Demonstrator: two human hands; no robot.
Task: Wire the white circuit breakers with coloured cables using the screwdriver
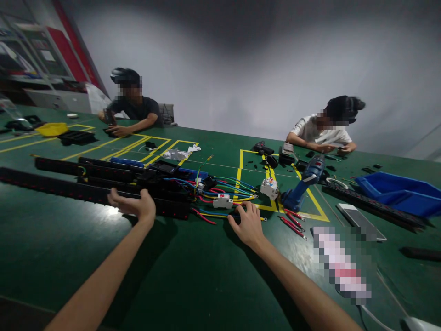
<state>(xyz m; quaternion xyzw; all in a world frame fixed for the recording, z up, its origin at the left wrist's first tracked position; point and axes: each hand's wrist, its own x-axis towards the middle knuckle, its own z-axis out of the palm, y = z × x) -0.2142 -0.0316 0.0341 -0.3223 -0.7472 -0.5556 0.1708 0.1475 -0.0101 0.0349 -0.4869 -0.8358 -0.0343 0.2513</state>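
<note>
My left hand (132, 204) rests on the near edge of a long black power strip (79, 193), fingers curled loosely around it. My right hand (248, 224) lies on the green table (193, 271), its fingers spread and touching the ends of coloured wires (223, 188) that run out of the strip. A white circuit breaker (223, 201) lies among the wires just beyond my right hand. A second white breaker (269, 187) sits farther right.
A blue cordless drill (303, 184) stands right of the wires, with red-handled pliers (292, 223) beside it. A phone (360, 221), a blue bin (399, 191) and another black strip (372, 202) lie at right. Two people sit across the table. A yellow tray (52, 129) sits far left.
</note>
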